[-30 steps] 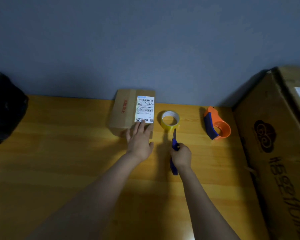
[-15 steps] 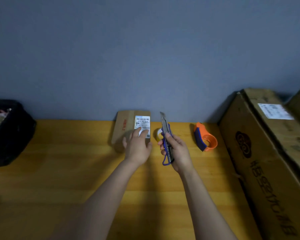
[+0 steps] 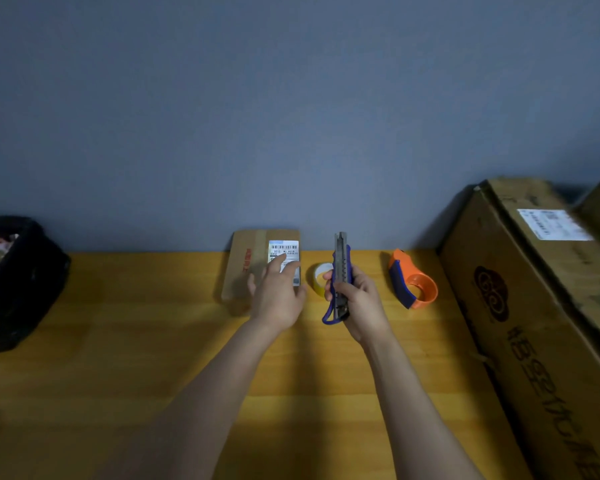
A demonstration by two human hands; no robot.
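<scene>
The utility knife is blue with a grey blade, the tape roll yellow, the dispenser orange and blue, the parcel brown.

Two hands (left, right), one utility knife, one small parcel, one tape roll, one tape dispenser, one black bin

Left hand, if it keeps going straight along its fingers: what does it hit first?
The left hand points at the small cardboard box; its fingertips already overlap the white label, though contact is unclear.
</scene>
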